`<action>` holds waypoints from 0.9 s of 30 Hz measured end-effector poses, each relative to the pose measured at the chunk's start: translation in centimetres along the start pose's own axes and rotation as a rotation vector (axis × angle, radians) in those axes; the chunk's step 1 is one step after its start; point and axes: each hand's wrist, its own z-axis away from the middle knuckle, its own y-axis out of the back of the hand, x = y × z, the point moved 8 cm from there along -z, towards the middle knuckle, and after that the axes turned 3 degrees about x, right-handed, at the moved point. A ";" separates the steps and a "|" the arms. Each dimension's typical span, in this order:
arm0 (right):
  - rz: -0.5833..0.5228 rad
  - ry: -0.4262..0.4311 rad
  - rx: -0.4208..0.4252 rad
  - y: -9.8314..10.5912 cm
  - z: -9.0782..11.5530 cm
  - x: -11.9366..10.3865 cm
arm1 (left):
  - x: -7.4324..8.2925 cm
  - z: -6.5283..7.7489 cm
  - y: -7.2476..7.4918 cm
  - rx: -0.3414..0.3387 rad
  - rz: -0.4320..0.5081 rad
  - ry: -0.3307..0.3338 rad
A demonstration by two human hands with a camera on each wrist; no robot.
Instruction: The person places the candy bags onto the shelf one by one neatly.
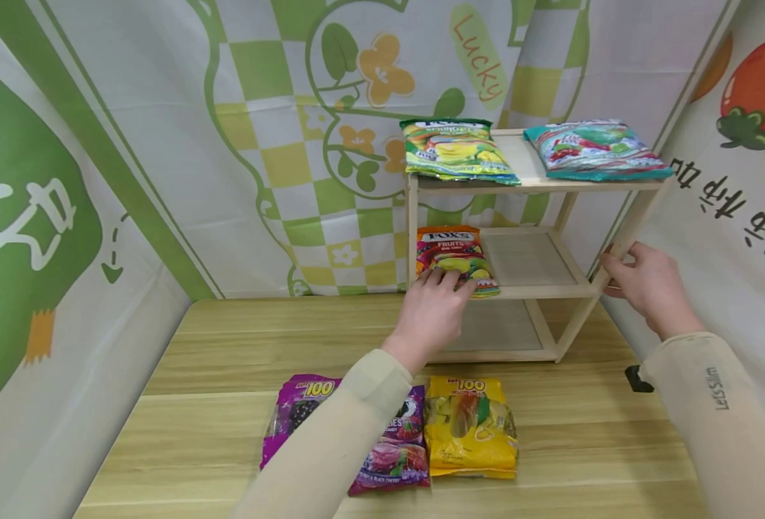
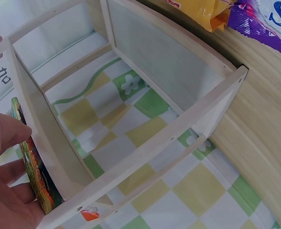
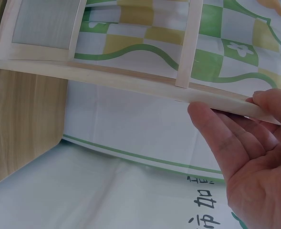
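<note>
My left hand [image 1: 431, 311] holds the lower part of an orange-red Fox's Fruits candy bag [image 1: 448, 244] on the left side of the middle shelf of a small wooden rack [image 1: 577, 290]. From the left wrist, the fingers [image 2: 6, 138] bend around the bag [image 2: 35, 174] at the shelf edge. On the rack's right side, my right hand [image 1: 655, 285] grips the slanting front post. The right wrist view shows its thumb and fingertips around that wooden post [image 3: 145, 88].
A green Fox's bag [image 1: 458, 150] and a teal-edged bag [image 1: 596, 150] lie on the top shelf. Before the rack, a yellow candy bag [image 1: 470, 429] and purple bags [image 1: 391, 458] lie on the wooden table [image 1: 194, 404], partly behind my left sleeve. Printed cloth [image 1: 259, 144] hangs behind.
</note>
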 end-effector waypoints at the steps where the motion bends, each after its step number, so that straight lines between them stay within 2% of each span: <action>1: 0.002 0.001 0.001 0.0 0.0 0.0 | 0.0 0.0 0.0 -0.001 0.003 0.003; 11: 0.004 0.009 -0.002 -0.1 0.2 -0.1 | -0.1 -0.1 -0.2 0.015 0.025 0.018; 19: 0.005 0.009 -0.005 0.0 0.2 -0.2 | -0.2 0.0 0.1 0.067 0.047 0.008; 27: -0.003 0.010 -0.012 0.1 0.1 -0.1 | -0.1 0.4 -0.4 0.076 0.056 -0.003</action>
